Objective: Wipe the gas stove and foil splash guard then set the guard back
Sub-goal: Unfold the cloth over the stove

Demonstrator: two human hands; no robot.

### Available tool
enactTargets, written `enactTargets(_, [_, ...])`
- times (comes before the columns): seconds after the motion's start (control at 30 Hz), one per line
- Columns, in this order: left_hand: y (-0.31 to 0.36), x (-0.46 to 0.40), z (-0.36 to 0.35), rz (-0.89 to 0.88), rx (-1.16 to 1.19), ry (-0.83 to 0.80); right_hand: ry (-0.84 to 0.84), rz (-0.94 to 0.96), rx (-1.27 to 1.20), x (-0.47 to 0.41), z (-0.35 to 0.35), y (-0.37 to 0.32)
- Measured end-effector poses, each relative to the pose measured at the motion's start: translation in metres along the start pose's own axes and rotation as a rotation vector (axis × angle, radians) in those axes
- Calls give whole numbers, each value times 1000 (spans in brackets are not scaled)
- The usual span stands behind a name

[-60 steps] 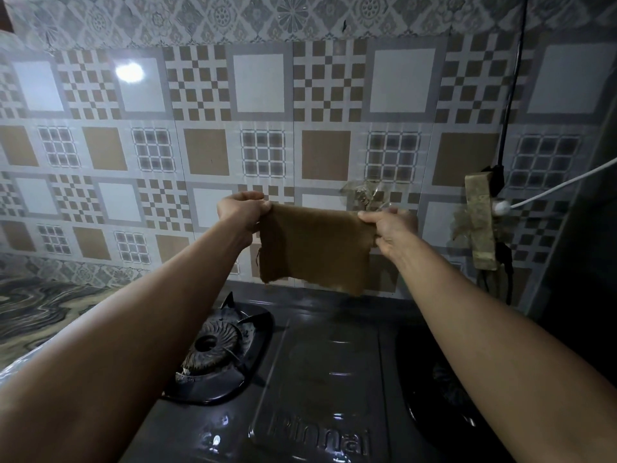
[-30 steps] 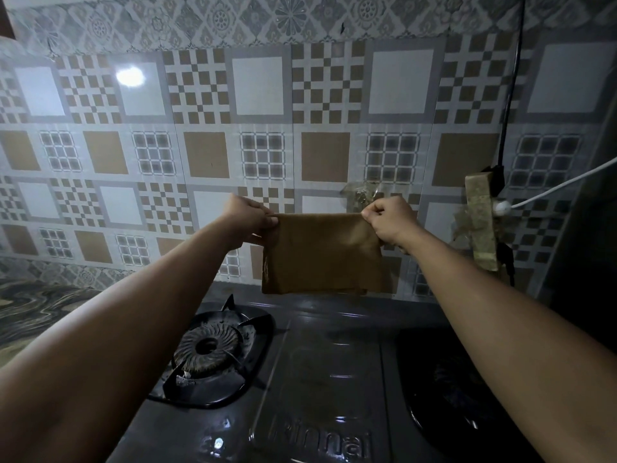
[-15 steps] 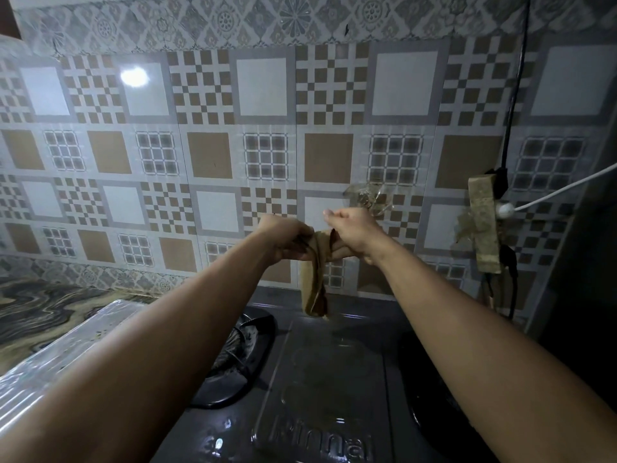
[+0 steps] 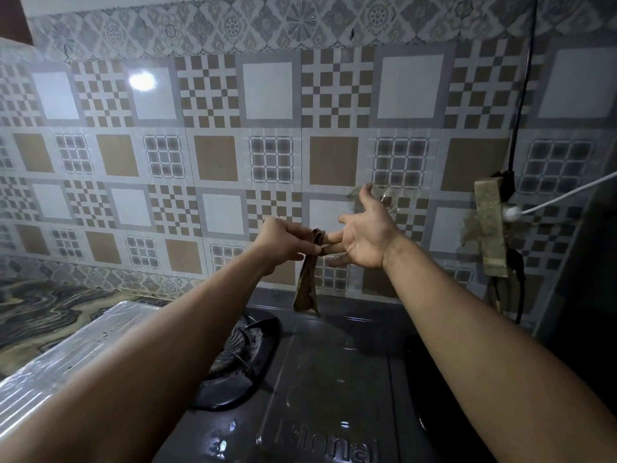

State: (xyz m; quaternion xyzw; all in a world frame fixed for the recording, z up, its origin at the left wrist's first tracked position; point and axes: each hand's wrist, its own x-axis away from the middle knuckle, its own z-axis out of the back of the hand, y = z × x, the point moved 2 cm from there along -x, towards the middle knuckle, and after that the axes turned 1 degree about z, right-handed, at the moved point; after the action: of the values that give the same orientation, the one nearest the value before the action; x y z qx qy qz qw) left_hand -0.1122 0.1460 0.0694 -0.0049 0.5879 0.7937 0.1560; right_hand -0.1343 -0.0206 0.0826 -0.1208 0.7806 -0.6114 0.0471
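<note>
Your left hand (image 4: 283,242) pinches the folded cloth (image 4: 309,275) above the stove (image 4: 334,379); your right hand (image 4: 364,235) is spread, fingers touching the cloth.

Dark glossy gas stove (image 4: 334,389) low centre; crinkled silver foil splash guard (image 4: 76,349) lying flat, touching stove's left side.

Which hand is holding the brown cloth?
The left hand pinches the cloth, which hangs bunched above the stove. The right hand is spread open, its fingers straight, gripping nothing.
</note>
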Motion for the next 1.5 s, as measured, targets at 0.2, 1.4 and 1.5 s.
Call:
enactTargets(0.2, [-2,-2,3,-17,-67,129,236,60,344,-2,9,3])
enactTargets(1.4, [-3,-4,19,13,169,147,185,351,595,-4,0,-8])
enactTargets(1.5, [-4,-3,16,-10,184,153,115,371,557,-4,-5,-10])
